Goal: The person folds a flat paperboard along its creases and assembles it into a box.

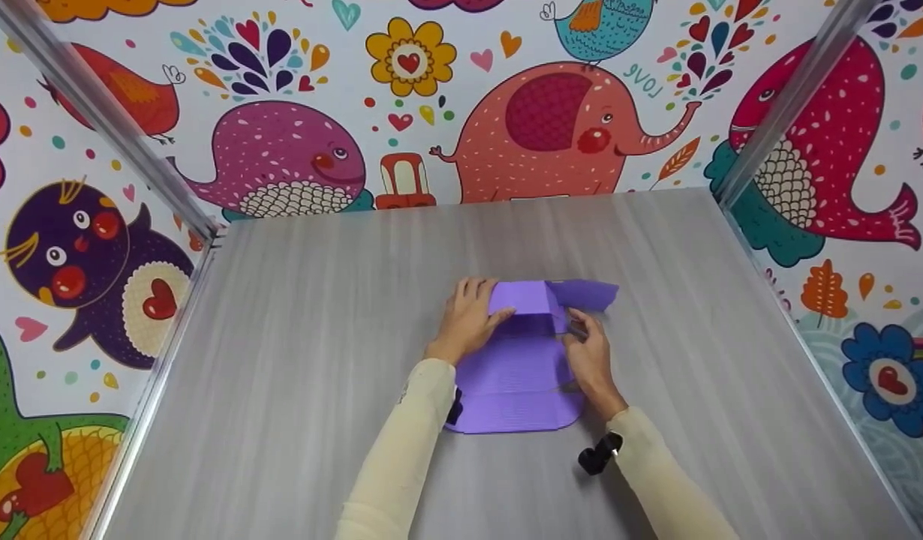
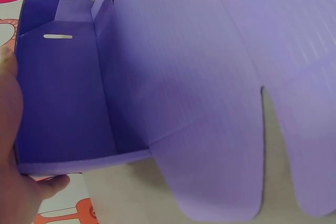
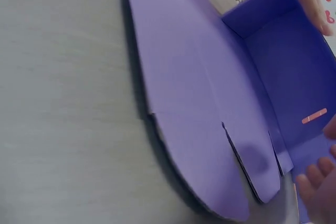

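Observation:
A partly folded purple cardboard box (image 1: 518, 364) lies on the table, its back section raised into a shallow trough. My left hand (image 1: 467, 319) holds the left end of that section, thumb along its front edge. In the left wrist view the thumb and palm (image 2: 10, 114) wrap the trough's near end. At the right end, my right hand (image 1: 590, 356) has its fingers against a side panel. The right wrist view shows those fingertips (image 3: 317, 174) in front of the purple wall, partly cut off by the frame. A loose side flap (image 1: 587, 294) sticks out at the back right.
The flat front panel has rounded corners and slotted side tabs (image 2: 220, 182). Grey wood-grain table (image 1: 296, 375) surrounds the cardboard. Walls with cartoon animals (image 1: 289, 157) and metal posts (image 1: 777, 105) stand at the back and sides.

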Motion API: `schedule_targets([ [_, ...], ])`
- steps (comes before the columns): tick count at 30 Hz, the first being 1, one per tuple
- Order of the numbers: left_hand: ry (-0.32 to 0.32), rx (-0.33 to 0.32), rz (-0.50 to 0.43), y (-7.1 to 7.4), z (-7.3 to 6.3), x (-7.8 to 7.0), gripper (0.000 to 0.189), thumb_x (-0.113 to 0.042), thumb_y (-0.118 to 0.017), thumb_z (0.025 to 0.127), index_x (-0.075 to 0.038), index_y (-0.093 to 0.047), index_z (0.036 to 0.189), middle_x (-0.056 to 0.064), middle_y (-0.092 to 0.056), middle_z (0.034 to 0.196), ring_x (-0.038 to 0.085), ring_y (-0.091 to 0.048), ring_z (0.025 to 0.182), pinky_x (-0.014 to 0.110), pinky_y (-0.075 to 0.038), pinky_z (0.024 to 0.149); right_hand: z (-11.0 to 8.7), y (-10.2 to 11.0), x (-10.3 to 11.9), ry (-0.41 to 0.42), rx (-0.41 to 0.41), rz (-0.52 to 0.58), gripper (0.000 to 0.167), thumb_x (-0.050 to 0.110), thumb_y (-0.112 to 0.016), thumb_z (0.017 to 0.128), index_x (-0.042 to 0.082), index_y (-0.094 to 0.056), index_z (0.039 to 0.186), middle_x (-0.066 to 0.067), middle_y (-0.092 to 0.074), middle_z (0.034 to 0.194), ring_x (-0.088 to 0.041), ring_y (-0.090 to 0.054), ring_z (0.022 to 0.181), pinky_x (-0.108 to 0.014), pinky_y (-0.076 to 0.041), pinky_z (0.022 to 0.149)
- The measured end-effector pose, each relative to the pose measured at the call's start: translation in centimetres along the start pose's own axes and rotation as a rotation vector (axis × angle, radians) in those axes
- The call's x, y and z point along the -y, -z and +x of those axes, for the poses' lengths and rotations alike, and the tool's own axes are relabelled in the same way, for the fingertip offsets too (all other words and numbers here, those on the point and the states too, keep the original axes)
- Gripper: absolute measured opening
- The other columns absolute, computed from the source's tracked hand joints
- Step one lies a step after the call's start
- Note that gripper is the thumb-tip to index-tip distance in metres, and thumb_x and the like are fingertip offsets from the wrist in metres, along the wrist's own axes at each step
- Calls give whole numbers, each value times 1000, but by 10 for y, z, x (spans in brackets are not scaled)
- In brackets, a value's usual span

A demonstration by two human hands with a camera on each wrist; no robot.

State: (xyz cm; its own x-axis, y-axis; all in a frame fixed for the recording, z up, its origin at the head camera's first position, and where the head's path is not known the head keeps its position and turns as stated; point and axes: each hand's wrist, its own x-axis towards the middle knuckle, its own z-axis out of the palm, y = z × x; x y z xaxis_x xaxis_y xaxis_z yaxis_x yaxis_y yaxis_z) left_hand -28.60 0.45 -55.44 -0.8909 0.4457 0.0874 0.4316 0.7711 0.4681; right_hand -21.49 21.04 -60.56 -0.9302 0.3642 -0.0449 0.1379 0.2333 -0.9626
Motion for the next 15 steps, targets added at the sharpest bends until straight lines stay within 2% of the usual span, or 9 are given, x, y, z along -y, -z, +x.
schedule_targets([
  [5,-3,-10,3,-1,0,0,67,-52,-51,100,-5,-44,147,15,-49,145,34,-37,141,55,-38,114,9,2,0,-124,8,-54,45,3,-48,92,-3,-56,136,-26,-60,136,-37,-55,131,-45,-42,110],
  [9,2,-7,3,-1,-1,-1,67,-52,-51,100,-5,-44,147,16,-49,145,34,-38,141,55,-37,115,16,4,3,-201,8,-54,44,8,-45,94,-3,-60,134,-25,-61,135,-34,-55,128,-41,-42,109],
  [11,1,-10,3,0,-1,-1,67,-52,-51,100,-5,-44,147,16,-49,145,35,-38,141,55,-37,115,18,4,6,-244,0,-15,44,10,-44,94,-4,-60,133,-25,-62,134,-32,-56,124,-38,-43,105],
  [15,-6,-16,0,0,-1,-1,66,-51,-51,100,-4,-45,146,17,-49,144,35,-38,140,55,-37,115,24,3,13,-334,5,135,46,9,-41,95,-10,-55,135,-28,-59,136,-31,-57,121,-36,-47,103],
])
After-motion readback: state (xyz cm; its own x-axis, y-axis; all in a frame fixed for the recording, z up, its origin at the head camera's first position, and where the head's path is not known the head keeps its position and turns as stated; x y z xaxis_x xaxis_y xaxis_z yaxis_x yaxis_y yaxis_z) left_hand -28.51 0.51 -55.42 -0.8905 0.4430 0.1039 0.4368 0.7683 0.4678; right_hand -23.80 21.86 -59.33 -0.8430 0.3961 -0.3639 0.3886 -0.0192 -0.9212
